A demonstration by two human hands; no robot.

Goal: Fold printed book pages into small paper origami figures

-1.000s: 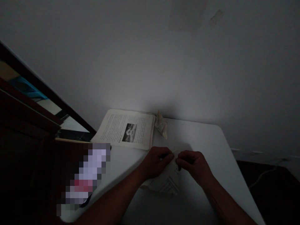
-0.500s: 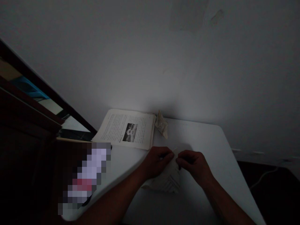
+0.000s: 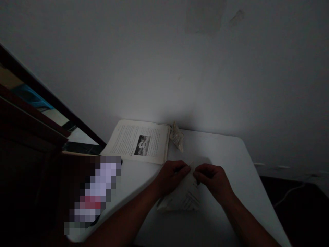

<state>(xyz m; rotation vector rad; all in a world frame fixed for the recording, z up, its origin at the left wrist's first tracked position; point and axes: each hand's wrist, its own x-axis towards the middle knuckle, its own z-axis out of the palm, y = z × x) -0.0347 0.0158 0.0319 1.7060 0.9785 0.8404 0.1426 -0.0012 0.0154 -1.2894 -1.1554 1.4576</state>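
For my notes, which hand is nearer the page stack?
Left. The left hand is by the near right corner of the page stack; the right hand is farther off to the right.

Near folded sheet [image 3: 183, 196]: matt paper, creased. Far page stack [image 3: 125, 140] and small folded piece [image 3: 177, 138] also matt paper. Tabletop [image 3: 221, 151] smooth, wall [image 3: 144, 68] matt.
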